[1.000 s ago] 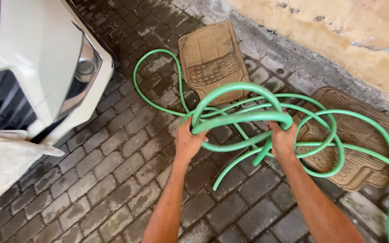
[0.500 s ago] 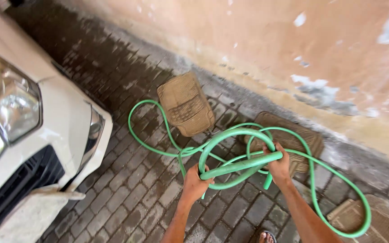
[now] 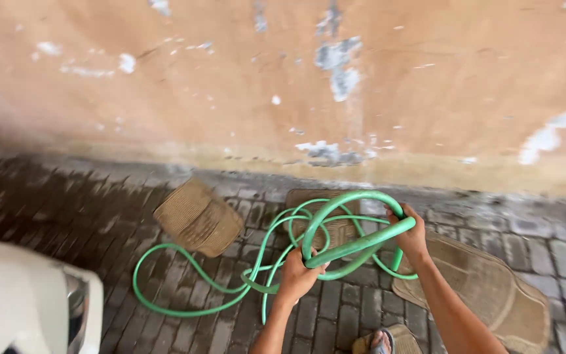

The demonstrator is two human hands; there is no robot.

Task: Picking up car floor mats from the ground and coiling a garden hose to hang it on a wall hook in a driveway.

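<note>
Hose (image 3: 352, 246) ran as a slanted green bar between both fists, left hand (image 3: 296, 275) clenched on its low near end, right hand (image 3: 411, 233) gripping the higher end, slack loops trailing left of that bar across the brick floor (image 3: 47, 196) over tan mats (image 3: 198, 216).

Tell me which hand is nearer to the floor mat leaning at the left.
Left. The left hand grips the green hose just right of that tan mat; the right hand holds the coil farther right, over another mat.

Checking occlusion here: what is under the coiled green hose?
Under the green hose lie a tan ribbed car mat and wet brick paving. Much of that mat is hidden by the loops.
</note>
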